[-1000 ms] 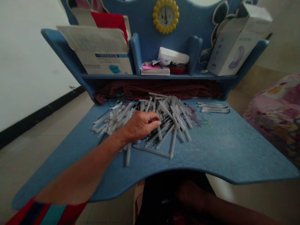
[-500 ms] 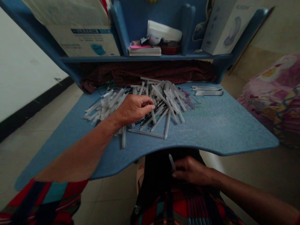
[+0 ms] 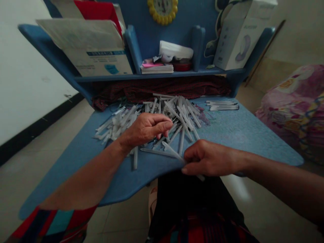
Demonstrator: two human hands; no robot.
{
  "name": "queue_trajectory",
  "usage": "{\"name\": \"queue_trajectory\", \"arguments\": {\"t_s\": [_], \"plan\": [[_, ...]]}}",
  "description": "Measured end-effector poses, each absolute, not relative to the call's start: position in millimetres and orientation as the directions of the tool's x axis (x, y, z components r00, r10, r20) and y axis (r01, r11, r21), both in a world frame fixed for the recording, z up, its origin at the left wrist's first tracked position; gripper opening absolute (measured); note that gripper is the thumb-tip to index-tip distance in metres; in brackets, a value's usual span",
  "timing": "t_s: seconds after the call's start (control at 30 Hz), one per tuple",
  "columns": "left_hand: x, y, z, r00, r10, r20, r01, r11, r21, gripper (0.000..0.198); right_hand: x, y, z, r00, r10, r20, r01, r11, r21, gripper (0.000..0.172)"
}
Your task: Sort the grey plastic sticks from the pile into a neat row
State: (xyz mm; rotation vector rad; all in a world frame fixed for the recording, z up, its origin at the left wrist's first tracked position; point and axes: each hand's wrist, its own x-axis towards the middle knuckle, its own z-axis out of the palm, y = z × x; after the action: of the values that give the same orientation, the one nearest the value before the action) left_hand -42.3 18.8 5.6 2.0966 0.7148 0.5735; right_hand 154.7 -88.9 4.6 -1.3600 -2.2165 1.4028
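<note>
My right hand (image 3: 210, 158) is at the table's front edge, its fingers closed around a translucent whitish pen barrel (image 3: 173, 151). The barrel's tapered end points up and left, and its other end sticks out below the hand. Over the front of a loose pile of pen barrels (image 3: 187, 116), my left hand (image 3: 150, 129) hovers with thumb and fingers drawn together. Whatever may be between those fingers is hidden. A single barrel (image 3: 135, 158) lies below my left wrist, and another barrel (image 3: 157, 152) lies crosswise in front of the pile.
Several pens (image 3: 222, 105) lie side by side at the back right of the blue table (image 3: 253, 135). Behind the pile is a bunched dark red checked cloth (image 3: 162, 86). The shelf above holds a white box (image 3: 233, 44), a paper stack (image 3: 157, 69) and a carton (image 3: 103, 62).
My right hand has risen from my lap to the table edge, bringing the pen barrel along. My left hand has shifted slightly right. The view has tilted up.
</note>
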Motion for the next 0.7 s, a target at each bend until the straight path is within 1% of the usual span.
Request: {"name": "queue_trajectory", "arguments": {"t_s": [0.07, 0.1, 0.17, 0.23, 0.3, 0.37, 0.4, 0.43, 0.47, 0.53, 0.6, 0.63, 0.67, 0.7], "plan": [[-44.3, 17.6, 10.4, 0.767, 0.629, 0.126, 0.271, -0.496, 0.825, 0.03, 152.2, -71.2, 20.7, -0.589, 0.775, -0.228, 0.699, 0.348, -0.625, 0.027], [-45.1, 17.5, 12.3, 0.784, 0.611, 0.11, 0.287, -0.513, 0.809, 0.029, 150.2, -62.8, 27.2, -0.596, 0.776, -0.208, 0.737, 0.425, -0.526, 0.023], [-46.5, 18.3, 15.2, 0.82, 0.568, 0.064, 0.338, -0.571, 0.748, 0.024, 145.2, -47.7, 36.5, -0.589, 0.785, -0.191, 0.793, 0.514, -0.327, 0.019], [-47.7, 20.2, 17.4, 0.841, 0.541, 0.016, 0.384, -0.617, 0.687, 0.019, 140.6, -34.9, 41.9, -0.572, 0.8, -0.183, 0.82, 0.551, -0.154, 0.02], [-49.7, 23.4, 19.3, 0.832, 0.555, -0.012, 0.423, -0.62, 0.661, 0.019, 138.8, -23.1, 44.7, -0.542, 0.827, -0.147, 0.837, 0.547, -0.009, 0.025], [-53.4, 28.3, 20.8, 0.786, 0.618, -0.007, 0.46, -0.578, 0.674, 0.018, 142.0, -10.7, 46.2, -0.507, 0.859, -0.066, 0.855, 0.511, 0.086, 0.031], [-55.9, 31.4, 21.1, 0.753, 0.658, 0.005, 0.475, -0.549, 0.688, 0.018, 145.4, -3.8, 46.5, -0.493, 0.87, -0.019, 0.865, 0.492, 0.098, 0.031], [-58.7, 34.8, 21.1, 0.713, 0.701, 0.023, 0.486, -0.517, 0.705, 0.018, 149.8, 3.7, 46.5, -0.489, 0.872, 0.024, 0.871, 0.486, 0.074, 0.031], [-61.8, 38.5, 20.7, 0.671, 0.741, 0.044, 0.49, -0.487, 0.723, 0.018, 154.7, 11.7, 45.9, -0.497, 0.866, 0.059, 0.868, 0.497, 0.013, 0.029], [-67.8, 45.6, 19.0, 0.592, 0.801, 0.086, 0.486, -0.44, 0.756, 0.02, 163.9, 28.1, 42.9, -0.537, 0.837, 0.103, 0.813, 0.547, -0.202, 0.026], [-72.3, 51.0, 16.8, 0.547, 0.829, 0.117, 0.477, -0.424, 0.77, 0.021, 168.9, 42.5, 37.7, -0.566, 0.813, 0.134, 0.704, 0.562, -0.435, 0.027], [-73.7, 52.7, 16.0, 0.541, 0.831, 0.129, 0.477, -0.429, 0.767, 0.021, 169.0, 48.3, 34.6, -0.569, 0.811, 0.14, 0.652, 0.548, -0.524, 0.028], [-74.4, 53.6, 15.3, 0.544, 0.828, 0.138, 0.485, -0.444, 0.753, 0.021, 167.6, 52.7, 31.3, -0.566, 0.812, 0.14, 0.613, 0.529, -0.587, 0.029], [-74.5, 54.0, 14.8, 0.55, 0.821, 0.152, 0.5, -0.469, 0.728, 0.02, 164.8, 55.8, 28.0, -0.565, 0.813, 0.142, 0.587, 0.516, -0.624, 0.029]]}}
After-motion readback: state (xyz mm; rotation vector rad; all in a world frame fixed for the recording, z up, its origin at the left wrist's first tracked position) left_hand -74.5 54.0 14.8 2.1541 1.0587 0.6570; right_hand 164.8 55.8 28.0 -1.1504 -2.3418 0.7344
